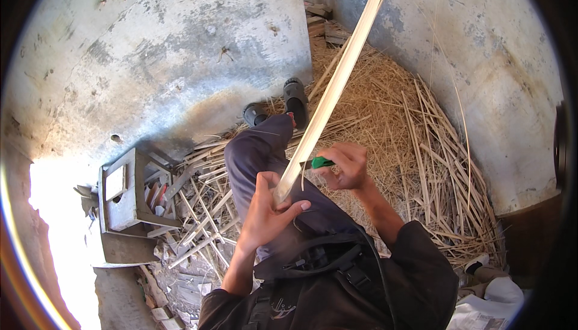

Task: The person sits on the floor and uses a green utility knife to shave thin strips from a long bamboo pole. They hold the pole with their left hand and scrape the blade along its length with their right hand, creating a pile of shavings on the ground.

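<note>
A long pale strip of split wood or bamboo rises from my lap toward the upper right. Around its lower end my left hand is closed, thumb pointing right. My right hand grips a knife by its green handle, and the dark blade lies against the strip's right edge, just above my left hand. A thin shaving hangs beside the blade. Beneath the strip are my legs in dark trousers. The fingertips of my left hand are partly hidden behind the strip.
Straw-like shavings cover the floor ahead, with a heap of thin sticks along the right wall. At left stands a small wooden cabinet with papers inside. Worn walls close in ahead and right. White cloth or sacking lies lower right.
</note>
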A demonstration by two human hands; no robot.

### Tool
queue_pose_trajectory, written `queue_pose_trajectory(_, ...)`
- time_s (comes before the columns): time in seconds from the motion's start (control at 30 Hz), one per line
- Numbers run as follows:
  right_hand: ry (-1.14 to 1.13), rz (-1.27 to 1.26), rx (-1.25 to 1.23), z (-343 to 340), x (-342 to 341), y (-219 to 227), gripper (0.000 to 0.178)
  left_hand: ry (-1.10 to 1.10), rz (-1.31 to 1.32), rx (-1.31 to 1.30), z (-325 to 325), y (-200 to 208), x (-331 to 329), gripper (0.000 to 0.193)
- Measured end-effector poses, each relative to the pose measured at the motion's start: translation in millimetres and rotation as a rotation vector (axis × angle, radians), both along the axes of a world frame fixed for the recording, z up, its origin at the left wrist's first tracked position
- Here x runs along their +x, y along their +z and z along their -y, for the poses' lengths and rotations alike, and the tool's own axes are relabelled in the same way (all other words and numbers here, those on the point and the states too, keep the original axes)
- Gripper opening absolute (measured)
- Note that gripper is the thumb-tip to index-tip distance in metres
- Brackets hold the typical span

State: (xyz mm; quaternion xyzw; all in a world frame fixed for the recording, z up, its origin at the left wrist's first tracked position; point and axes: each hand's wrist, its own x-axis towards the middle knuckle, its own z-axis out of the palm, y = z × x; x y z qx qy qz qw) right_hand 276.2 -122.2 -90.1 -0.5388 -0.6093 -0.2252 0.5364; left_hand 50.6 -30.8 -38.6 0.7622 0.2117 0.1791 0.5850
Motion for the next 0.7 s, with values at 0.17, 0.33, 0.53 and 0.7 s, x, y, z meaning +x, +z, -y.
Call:
queue_pose_trajectory(0.17,-0.024,0.041,-0.030,4,6,3,0.027,0.009,0.000,0.001,2,-3,-4,0.056)
queue_pose_trajectory(0.33,-0.020,-0.001,0.005,1,14,-5,0.029,0.006,-0.033,0.024,2,-2,-6,0.056)
queue_pose_trajectory(0.53,-0.031,0.022,0.018,2,24,-1,0.031,0.016,-0.030,-0.032,1,-12,-16,0.051)
queue_pose_trajectory(0.7,-0.054,-0.139,0.059,-2,32,-4,0.030,0.025,-0.008,0.017,2,-18,-18,0.043)
